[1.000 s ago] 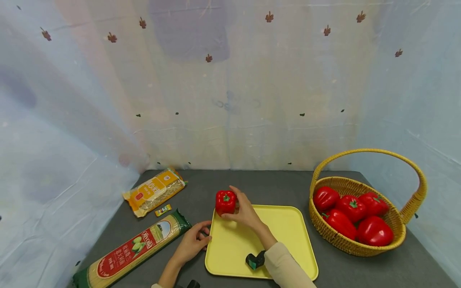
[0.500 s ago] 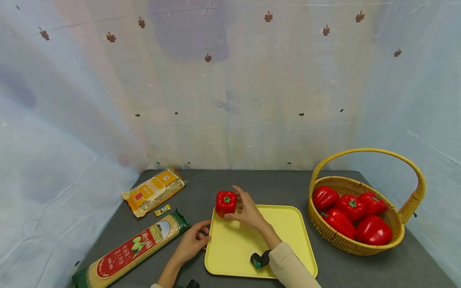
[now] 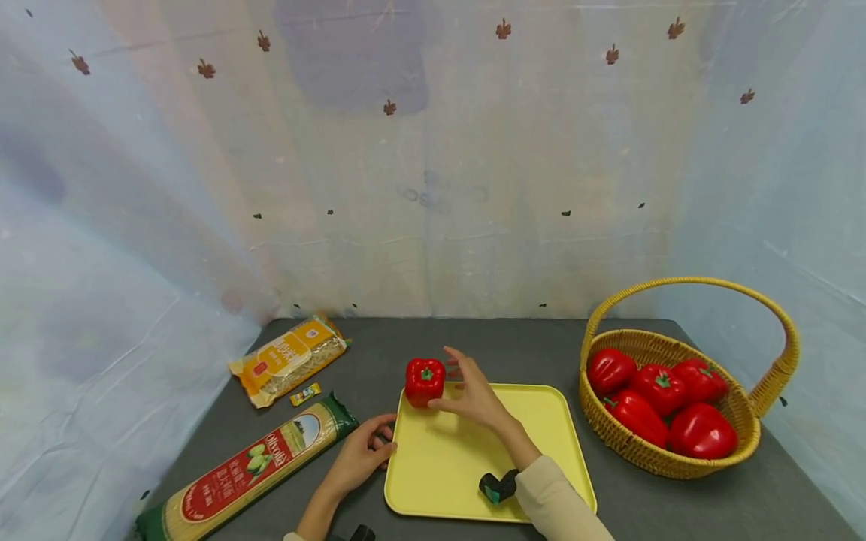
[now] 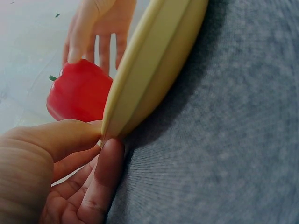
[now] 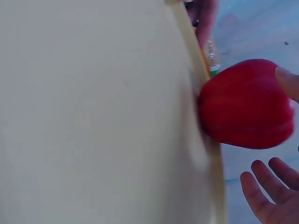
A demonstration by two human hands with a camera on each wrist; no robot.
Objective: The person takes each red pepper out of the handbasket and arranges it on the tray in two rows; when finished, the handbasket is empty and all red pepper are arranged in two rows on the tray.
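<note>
A red bell pepper (image 3: 425,383) stands stem up at the far left corner of the yellow tray (image 3: 487,451). My right hand (image 3: 476,397) is just right of it, with fingers spread and relaxed. In the right wrist view the thumb overlaps the bell pepper (image 5: 245,105), while the other fingers are apart from it. My left hand (image 3: 358,454) is at the tray's left side; the left wrist view has its thumb and forefinger pinching the tray rim (image 4: 152,65).
A wicker basket (image 3: 666,469) with several red bell peppers is at the right. Along the left lie a spaghetti pack (image 3: 253,469), an orange-yellow food bag (image 3: 291,361) and a small yellow packet (image 3: 306,394). A pale curtain (image 3: 433,165) hangs behind the grey table (image 3: 528,349).
My right hand's fingers have come off the bell pepper and spread, and the hand has drawn back to the right. The bell pepper stays on the tray corner. The left hand keeps its place.
</note>
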